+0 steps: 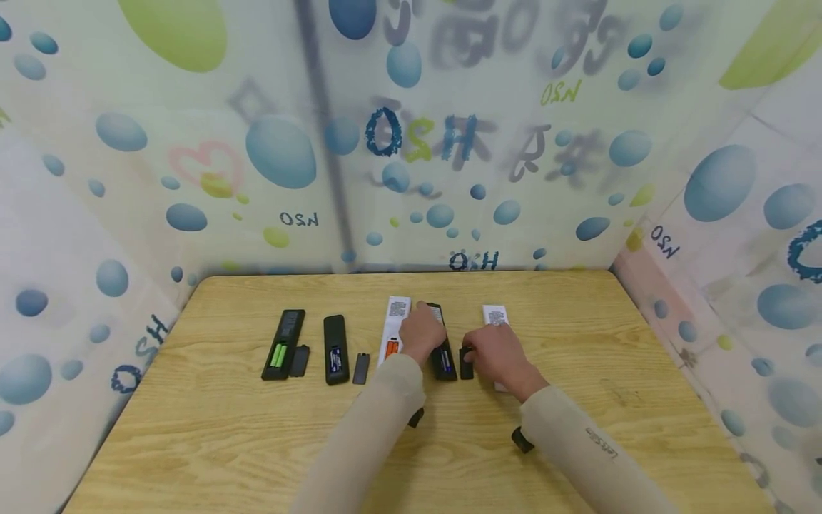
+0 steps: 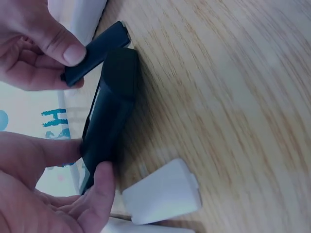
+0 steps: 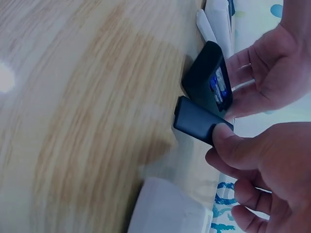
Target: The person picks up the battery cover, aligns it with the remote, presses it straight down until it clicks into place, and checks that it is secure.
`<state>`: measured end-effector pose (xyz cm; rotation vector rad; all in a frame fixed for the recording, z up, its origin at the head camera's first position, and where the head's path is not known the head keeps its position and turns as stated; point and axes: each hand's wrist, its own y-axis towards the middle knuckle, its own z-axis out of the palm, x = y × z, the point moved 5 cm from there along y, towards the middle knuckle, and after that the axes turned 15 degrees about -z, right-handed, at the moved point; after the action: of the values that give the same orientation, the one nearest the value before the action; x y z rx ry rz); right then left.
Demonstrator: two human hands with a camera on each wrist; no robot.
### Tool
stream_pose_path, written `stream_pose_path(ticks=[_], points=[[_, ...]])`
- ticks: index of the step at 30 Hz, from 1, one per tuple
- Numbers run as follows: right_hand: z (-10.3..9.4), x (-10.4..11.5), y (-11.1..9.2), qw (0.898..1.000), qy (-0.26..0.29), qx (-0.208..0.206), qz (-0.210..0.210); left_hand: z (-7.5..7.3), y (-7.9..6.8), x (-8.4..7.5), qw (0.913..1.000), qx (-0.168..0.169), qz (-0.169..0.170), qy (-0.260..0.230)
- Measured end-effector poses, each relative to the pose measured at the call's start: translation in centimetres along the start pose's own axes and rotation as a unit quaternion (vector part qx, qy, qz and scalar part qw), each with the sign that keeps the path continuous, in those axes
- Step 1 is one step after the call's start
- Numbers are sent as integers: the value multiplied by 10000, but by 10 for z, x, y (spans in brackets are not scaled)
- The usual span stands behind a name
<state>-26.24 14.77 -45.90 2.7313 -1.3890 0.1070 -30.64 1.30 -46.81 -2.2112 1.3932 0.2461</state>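
A black remote control [image 1: 443, 360] lies back side up, its battery bay uncovered with blue batteries [image 3: 217, 87] inside. Near the far end of this remote, my left hand [image 1: 422, 333] holds it by the sides between thumb and fingers. My right hand [image 1: 502, 353] pinches a small black battery cover [image 3: 197, 119] between thumb and fingers. In the left wrist view the cover [image 2: 102, 48] is beside the remote's near end and partly overlaps it. The right hand also hides part of a white remote [image 1: 494, 314] behind it.
Left of my left hand lies a white remote [image 1: 397, 310] with orange batteries; its white cover [image 2: 163, 191] shows beside the black remote. Farther left are two black remotes, one with green batteries [image 1: 278, 355], with loose covers [image 1: 362, 368] beside them. A patterned curtain [image 1: 411, 214] hangs behind the table.
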Motion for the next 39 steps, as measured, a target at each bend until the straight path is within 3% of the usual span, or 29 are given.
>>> stream_pose_path(ticks=[5,14,20,25,32,39], points=[[-8,-1,-3,9998,-130,-100,-113,-3,-2,2,9996,160,138,-207],[-20,-5,-8,9997,-29,-207,-120,-6,2,3,9908,385,783,-1034],[-37,-4,-10,9979,-220,-549,-278,-15,2,3,9770,820,1084,-1641],[-45,-2,-11,9987,-191,-420,-208,-21,0,6,9637,1232,1181,-2054],[-47,3,-16,9994,-152,-243,-206,-26,-8,15,9523,1486,1401,-2266],[-42,10,-23,9995,-21,-224,-231,-26,-17,32,9307,1885,1699,-2635]])
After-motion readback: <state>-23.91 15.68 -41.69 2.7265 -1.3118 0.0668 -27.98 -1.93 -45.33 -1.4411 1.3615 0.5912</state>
